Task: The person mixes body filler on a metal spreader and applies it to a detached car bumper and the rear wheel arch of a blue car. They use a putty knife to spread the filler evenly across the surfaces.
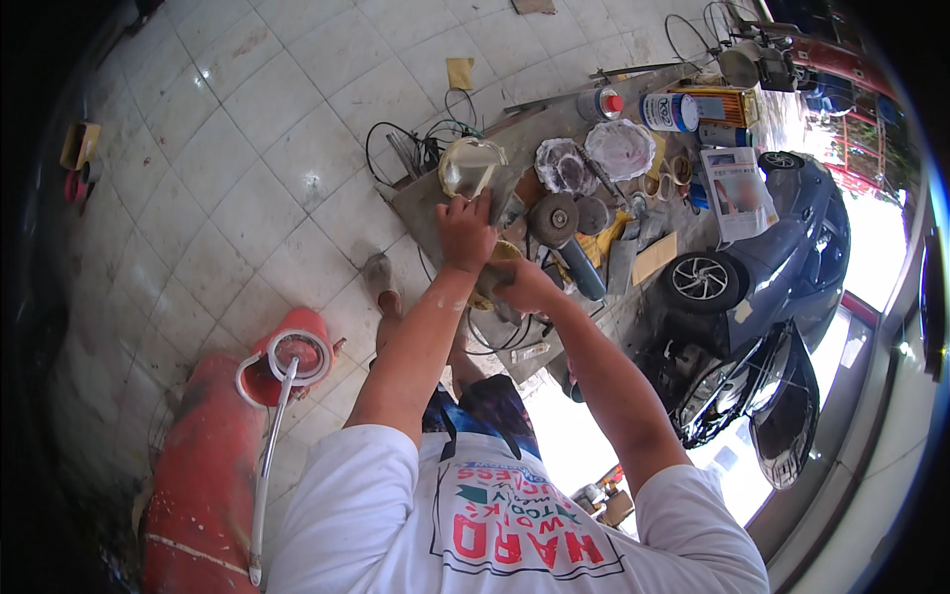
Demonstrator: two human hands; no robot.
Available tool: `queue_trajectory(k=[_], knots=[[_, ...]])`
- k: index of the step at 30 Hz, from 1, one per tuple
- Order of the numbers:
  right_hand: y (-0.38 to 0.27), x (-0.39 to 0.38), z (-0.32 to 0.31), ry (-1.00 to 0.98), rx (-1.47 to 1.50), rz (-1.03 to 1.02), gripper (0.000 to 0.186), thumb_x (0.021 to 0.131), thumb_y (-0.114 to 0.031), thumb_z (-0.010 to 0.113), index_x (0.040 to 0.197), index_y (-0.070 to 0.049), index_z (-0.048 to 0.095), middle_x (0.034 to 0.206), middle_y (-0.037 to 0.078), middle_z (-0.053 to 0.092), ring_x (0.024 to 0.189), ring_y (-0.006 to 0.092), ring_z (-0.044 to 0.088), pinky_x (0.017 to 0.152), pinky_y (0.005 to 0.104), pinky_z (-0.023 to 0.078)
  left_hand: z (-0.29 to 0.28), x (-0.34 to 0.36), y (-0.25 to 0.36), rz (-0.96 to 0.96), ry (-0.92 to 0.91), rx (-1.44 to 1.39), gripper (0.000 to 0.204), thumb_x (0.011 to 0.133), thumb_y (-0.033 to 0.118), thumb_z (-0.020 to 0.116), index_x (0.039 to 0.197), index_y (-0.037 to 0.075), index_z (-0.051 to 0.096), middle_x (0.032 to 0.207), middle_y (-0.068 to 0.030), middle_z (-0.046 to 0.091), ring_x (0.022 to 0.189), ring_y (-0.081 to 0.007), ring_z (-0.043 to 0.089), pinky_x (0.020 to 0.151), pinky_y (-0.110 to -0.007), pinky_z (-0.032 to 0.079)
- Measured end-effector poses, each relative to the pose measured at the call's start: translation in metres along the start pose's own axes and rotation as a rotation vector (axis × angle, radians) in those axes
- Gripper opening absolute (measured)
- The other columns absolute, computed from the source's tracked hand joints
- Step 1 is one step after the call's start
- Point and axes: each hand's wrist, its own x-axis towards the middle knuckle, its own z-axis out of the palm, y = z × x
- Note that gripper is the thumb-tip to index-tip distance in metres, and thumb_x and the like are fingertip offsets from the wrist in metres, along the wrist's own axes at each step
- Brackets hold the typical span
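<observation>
Left hand (pixel 466 234) by glossy dish (pixel 463 166)

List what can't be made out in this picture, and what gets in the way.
All in the head view:
- Left hand: fingertips too small to show their exact grip on the pale strip.
- Yellowish rounded piece: full outline hidden, partly by the right hand.
- Black cables: too small and tangled to trace.
- White T-shirt: cut off by the bottom edge.
</observation>
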Motion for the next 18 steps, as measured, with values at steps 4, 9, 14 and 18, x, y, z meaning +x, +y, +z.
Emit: queue_trajectory(k=[4, 9, 14, 18], knots=[[0.037, -0.010, -0.004, 0.021, 0.156, -0.091, 0.055, 0.087, -0.013, 0.075, 0.141, -0.009, 0.068, 0.105, 0.012, 0.078, 0.083, 0.0213, 0.073, 0.077, 0.0364, 0.059, -0.004, 0.004, 0.002, -0.030, 0.056, -0.056, 0.032, 0.098, 0.034, 0.068, 0.121, 0.013, 0.075, 0.101, -0.0007, 0.074, 0.096, -0.0236, 0.063, 0.086, -0.043, 0.042], [0.068, -0.062, -0.010, 0.105, 0.400, -0.066, 0.054, 0.094, -0.016, 0.077, 0.146, -0.008, 0.063, 0.119, 0.006, 0.074, 0.106, 0.0139, 0.066, 0.096, 0.0334, 0.052, -0.012, 0.009, 0.005, -0.046, 0.126, -0.145, 0.032, 0.103, 0.034, 0.063, 0.124, 0.013, 0.075, 0.115, -0.0029, 0.074, 0.103, -0.0262, 0.064, 0.091, -0.045, 0.044], [0.074, -0.116, -0.011, 0.192, 0.408, -0.203, 0.054, 0.098, -0.014, 0.073, 0.150, -0.009, 0.059, 0.130, 0.009, 0.072, 0.118, 0.0164, 0.063, 0.106, 0.0340, 0.048, -0.012, 0.015, 0.007, -0.071, 0.160, -0.370, 0.035, 0.104, 0.032, 0.062, 0.128, 0.009, 0.072, 0.128, -0.0072, 0.071, 0.119, -0.0306, 0.064, 0.096, -0.049, 0.048], [0.068, -0.139, -0.014, 0.278, 0.410, -0.243, 0.053, 0.100, -0.011, 0.071, 0.151, -0.009, 0.058, 0.136, 0.010, 0.070, 0.123, 0.0164, 0.061, 0.110, 0.0338, 0.045, -0.020, 0.024, 0.003, -0.359, 0.033, -0.776, 0.036, 0.106, 0.031, 0.060, 0.128, 0.003, 0.069, 0.121, -0.0161, 0.073, 0.112, -0.0399, 0.069, 0.092, -0.047, 0.053]])
